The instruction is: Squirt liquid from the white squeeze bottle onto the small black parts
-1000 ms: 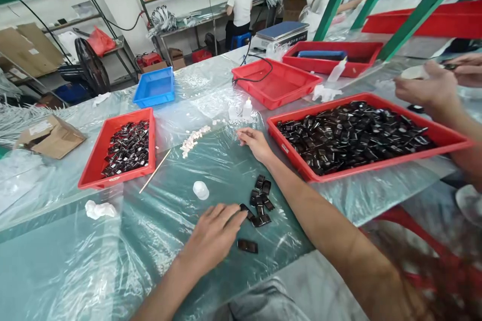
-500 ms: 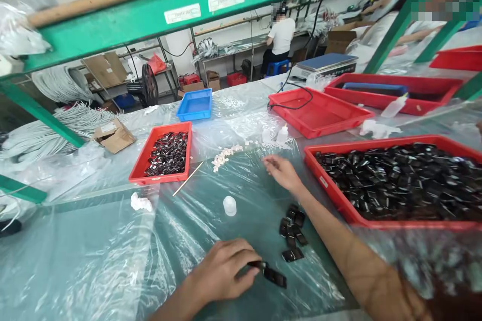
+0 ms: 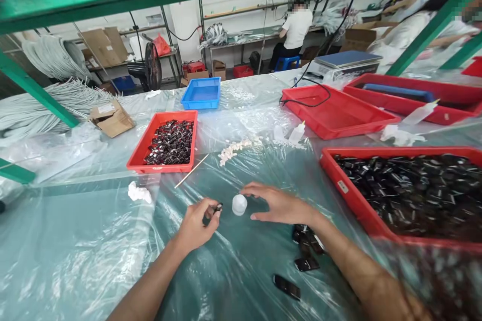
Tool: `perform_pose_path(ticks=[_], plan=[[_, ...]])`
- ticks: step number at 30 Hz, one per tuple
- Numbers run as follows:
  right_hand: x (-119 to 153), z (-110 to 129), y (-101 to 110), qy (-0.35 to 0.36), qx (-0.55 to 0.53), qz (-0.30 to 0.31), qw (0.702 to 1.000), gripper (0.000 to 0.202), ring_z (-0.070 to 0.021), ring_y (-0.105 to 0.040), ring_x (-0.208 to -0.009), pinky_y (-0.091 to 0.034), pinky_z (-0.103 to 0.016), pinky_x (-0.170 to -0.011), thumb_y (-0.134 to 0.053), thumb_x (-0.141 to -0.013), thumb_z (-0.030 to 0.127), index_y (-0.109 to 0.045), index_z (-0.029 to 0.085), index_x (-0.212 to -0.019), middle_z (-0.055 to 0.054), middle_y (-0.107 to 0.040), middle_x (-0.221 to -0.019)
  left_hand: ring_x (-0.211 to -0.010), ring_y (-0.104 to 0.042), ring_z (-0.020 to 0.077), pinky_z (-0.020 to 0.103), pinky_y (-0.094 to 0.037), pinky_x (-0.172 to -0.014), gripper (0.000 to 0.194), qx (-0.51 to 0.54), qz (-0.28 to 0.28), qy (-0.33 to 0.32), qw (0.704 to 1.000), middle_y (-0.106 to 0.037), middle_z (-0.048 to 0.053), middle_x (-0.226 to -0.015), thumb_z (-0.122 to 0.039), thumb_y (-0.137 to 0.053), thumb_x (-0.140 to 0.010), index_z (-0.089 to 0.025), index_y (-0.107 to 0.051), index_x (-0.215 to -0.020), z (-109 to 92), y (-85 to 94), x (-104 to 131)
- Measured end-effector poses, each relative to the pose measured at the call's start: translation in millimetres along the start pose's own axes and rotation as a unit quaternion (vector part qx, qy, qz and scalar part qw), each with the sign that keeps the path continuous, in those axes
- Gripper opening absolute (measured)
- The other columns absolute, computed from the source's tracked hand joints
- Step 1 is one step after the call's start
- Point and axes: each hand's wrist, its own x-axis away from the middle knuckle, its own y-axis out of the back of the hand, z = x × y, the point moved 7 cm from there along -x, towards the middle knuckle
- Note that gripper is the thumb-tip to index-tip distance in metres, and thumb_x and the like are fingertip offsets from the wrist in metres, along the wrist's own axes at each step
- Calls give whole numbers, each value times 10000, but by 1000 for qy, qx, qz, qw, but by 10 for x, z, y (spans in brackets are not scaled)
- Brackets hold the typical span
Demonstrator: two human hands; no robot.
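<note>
Pinching: left hand [image 3: 198, 225] has a small glossy black plastic piece [image 3: 218, 207] between thumb and fingertips, basically closed on it. One end pokes out past the tips, pointing at the cup, and the rest is hidden by the fingers.
Landmark cup: small round translucent white cup [image 3: 239, 205] on the clear plastic sheet [image 3: 211, 281] over the green tabletop, sitting between the two hands. The black piece is just left of it, with a bit of a gap.
Right hand: the right hand [image 3: 280, 205] is open, thumb and fingers spread, with the gap facing the cup's right side. Nothing gripped that I can see. Can't tell if a fingertip touches the rim.
Loose black pieces: little cluster [image 3: 307, 243] right of the cup and nearer the wearer, partly behind the right forearm, plus one lone piece [image 3: 286, 287] closer in.
Cream bits: scattered row of small cream-coloured chunks [image 3: 235, 149] beyond the cup.
Stick and tissue: thin pale wooden stick [image 3: 191, 171] left of the cup and a bit beyond it, crumpled white tissue [image 3: 139, 193] further left.
Red trays: small red plastic tray [image 3: 163, 168] of black pieces beyond and left of the cup, big red plastic tray [image 3: 354, 205] of them off to its right.
</note>
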Motion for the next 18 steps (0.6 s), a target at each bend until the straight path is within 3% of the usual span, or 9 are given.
perform_pose_path(ticks=[5,9,14,18], plan=[[-84,47,-223,-4,-19,-51,998,363,-377,-878,-1277,-716,-527,-1152,-903,-921,380,-826,292,-1264,-100,-900,-1367,-658,-840,209,308,-672,-662,180,-43,16,-44,998,-865,-23,-838,-180,-664,-1061,-304,-767,-1140,-64,-12,14],[-46,166,-238,6,-48,-83,995,287,-343,-922,-1185,-748,-490,-1086,-873,-971,354,-765,311,-1233,-58,-936,-1258,-673,-843,212,333,-680,-681,243,-55,14,-63,996,-895,1,-941,-161,-607,-1111,-311,-720,-1266,-86,47,43],[84,514,-91,124,7,-163,979,280,-295,-897,-876,-773,-425,-753,-859,-1021,310,-777,369,-1282,-33,-926,-1166,-691,-842,243,382,-699,-669,250,-64,-21,-88,994,-905,40,-1007,-164,-608,-1114,-318,-684,-1296,-179,164,46],[161,683,-71,203,47,-190,959,453,-313,-940,-986,-810,-426,-827,-856,-1030,246,-777,424,-1440,-39,-935,-1230,-707,-838,256,391,-698,-668,237,-75,-49,-102,991,-889,38,-976,-162,-622,-1115,-317,-683,-1284,-226,214,27]])
